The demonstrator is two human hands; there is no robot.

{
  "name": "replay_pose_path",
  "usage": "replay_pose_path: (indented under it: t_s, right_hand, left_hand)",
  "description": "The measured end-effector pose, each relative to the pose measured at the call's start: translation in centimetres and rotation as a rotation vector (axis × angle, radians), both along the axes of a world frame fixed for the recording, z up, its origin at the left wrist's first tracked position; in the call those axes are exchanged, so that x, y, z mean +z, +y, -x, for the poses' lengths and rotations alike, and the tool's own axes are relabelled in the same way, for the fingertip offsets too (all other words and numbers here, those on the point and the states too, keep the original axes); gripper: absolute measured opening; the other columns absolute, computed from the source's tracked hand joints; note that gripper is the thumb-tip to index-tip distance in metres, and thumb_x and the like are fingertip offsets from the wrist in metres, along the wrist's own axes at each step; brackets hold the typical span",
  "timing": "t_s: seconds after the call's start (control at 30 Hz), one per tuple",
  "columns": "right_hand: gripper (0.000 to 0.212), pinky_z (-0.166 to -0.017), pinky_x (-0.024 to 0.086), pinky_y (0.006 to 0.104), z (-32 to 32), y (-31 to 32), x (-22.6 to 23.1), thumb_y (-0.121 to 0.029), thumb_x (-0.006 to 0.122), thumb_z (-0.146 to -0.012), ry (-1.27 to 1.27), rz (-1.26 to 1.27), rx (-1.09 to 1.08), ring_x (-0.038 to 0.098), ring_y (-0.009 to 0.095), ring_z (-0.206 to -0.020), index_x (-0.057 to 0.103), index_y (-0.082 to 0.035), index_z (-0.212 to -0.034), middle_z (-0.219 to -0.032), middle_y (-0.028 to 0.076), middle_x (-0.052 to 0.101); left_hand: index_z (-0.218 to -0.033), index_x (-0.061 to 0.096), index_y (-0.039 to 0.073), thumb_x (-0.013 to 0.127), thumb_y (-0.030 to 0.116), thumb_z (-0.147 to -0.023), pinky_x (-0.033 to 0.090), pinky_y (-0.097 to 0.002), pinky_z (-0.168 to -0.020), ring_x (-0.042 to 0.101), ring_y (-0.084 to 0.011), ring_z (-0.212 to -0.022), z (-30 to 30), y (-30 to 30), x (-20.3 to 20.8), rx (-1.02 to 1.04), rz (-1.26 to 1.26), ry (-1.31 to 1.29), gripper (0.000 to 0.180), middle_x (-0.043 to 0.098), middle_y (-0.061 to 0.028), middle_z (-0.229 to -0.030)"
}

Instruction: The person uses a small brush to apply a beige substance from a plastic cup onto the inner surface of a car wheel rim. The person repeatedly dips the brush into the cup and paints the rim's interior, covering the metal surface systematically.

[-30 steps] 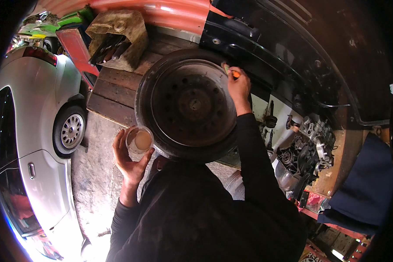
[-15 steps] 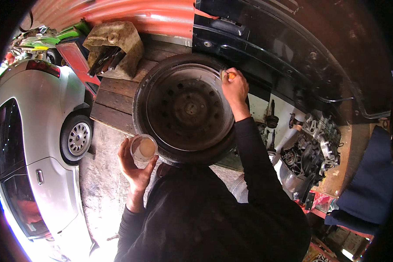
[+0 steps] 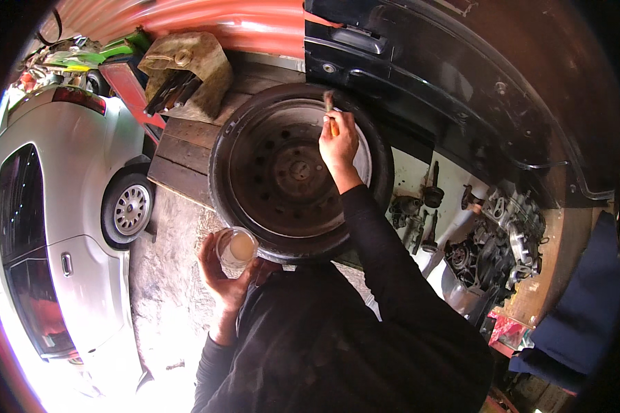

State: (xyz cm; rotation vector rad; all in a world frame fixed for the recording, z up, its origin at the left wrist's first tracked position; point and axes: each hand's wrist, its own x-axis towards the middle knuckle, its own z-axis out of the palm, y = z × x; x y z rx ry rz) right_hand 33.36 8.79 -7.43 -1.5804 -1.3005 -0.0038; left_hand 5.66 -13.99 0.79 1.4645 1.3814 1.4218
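Observation:
A tyre [image 3: 222, 162] on a dark steel rim [image 3: 272, 199] lies flat in front of me on a wooden bench. My right hand [image 3: 339, 146] grips a small brush [image 3: 329, 110] with an orange handle. Its bristles point away from me, over the far edge of the rim; whether they touch it I cannot tell. By the tyre's near left side, my left hand [image 3: 224, 279] is wrapped round a clear plastic cup [image 3: 236, 248] with pale, cloudy liquid in it.
Wooden planks [image 3: 182, 155] show left of the tyre, with a stained, cut-open container [image 3: 186, 69] of dark tools on them. A silver car [image 3: 69, 206] stands at left. To the right are an engine [image 3: 496, 241], loose metal parts [image 3: 430, 196] and a large black panel [image 3: 448, 82].
My right hand has moved left with the brush, from the tyre's right edge to over the rim. The left hand and cup have shifted slightly right in the picture.

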Motion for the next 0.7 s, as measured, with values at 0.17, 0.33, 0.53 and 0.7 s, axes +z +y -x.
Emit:
replay_pose_path:
  t_s: [0.17,0.33,0.53,0.7]
  right_hand:
    - [0.008,-0.080,0.053,0.0437,1.8,3.0,-1.4,-0.012,0.069,-0.090,0.072,-0.020,0.232,0.066,0.037,-0.093,0.067,-0.010,-0.098,-0.096,0.013,0.067]
    - [0.011,-0.083,0.056,0.0368,4.9,4.2,0.0,-0.012,0.074,-0.088,0.191,0.130,0.635,0.072,0.030,-0.092,0.073,-0.006,-0.097,-0.095,0.013,0.074]
    - [0.009,-0.080,0.055,0.0428,1.2,4.5,-1.5,-0.016,0.073,-0.088,0.165,0.108,0.213,0.070,0.035,-0.090,0.073,-0.010,-0.095,-0.093,0.013,0.073]
    - [0.011,-0.082,0.053,0.0414,3.7,1.7,-1.4,-0.014,0.070,-0.091,0.122,-0.017,0.011,0.067,0.034,-0.094,0.070,-0.010,-0.100,-0.098,0.011,0.070]
  left_hand:
    - [-0.148,0.031,0.000,0.088,0.006,-0.072,0.041,-0.0444,-0.113,0.054,-0.0304,-0.129,-0.6,-1.0,-0.7,-0.028,0.003,0.002,0.095,0.053,-0.0211,-0.139]
    - [-0.148,0.031,0.000,0.088,0.006,-0.072,0.042,-0.0446,-0.112,0.055,-0.0307,-0.128,-0.4,-2.1,-0.1,-0.038,-0.002,-0.009,0.095,0.054,-0.0215,-0.138]
    - [-0.147,0.031,0.001,0.087,0.007,-0.073,0.043,-0.0445,-0.111,0.056,-0.0309,-0.126,0.7,-1.0,-0.1,-0.055,-0.045,0.030,0.093,0.054,-0.0207,-0.138]
    - [-0.147,0.031,0.001,0.087,0.008,-0.073,0.045,-0.0446,-0.109,0.057,-0.0308,-0.125,2.3,1.0,-0.8,-0.152,-0.072,0.015,0.093,0.054,-0.0204,-0.137]
